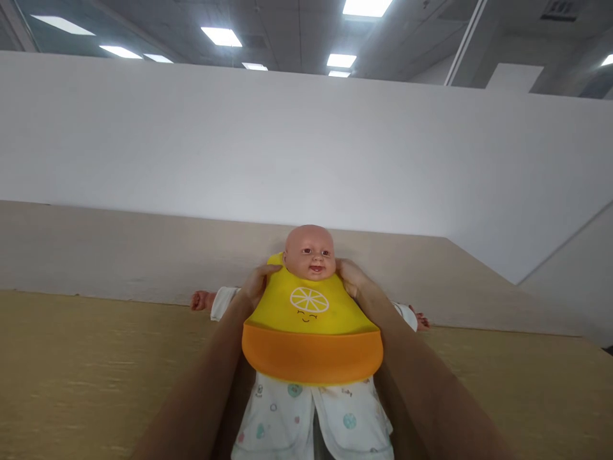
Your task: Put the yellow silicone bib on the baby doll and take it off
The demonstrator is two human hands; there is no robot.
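A baby doll (310, 246) lies face up with its arms stretched out to both sides. Over its chest is a yellow bib (278, 306) with a white citrus slice and a smiling face. The bib has an orange catch pocket (312, 358) along the bottom. My left hand (258, 282) grips the bib's upper edge beside the doll's neck, thumb on top. On the other side of the neck, my right hand (352, 276) is closed at the bib's upper corner, its fingertips partly hidden. Below the bib shows the doll's white printed clothing (282, 415).
Behind the doll's head a beige surface (119, 255) meets a tall white partition (230, 147). A yellowish-brown surface (86, 370) spreads to both sides of my arms. Ceiling lights (221, 36) shine above the partition.
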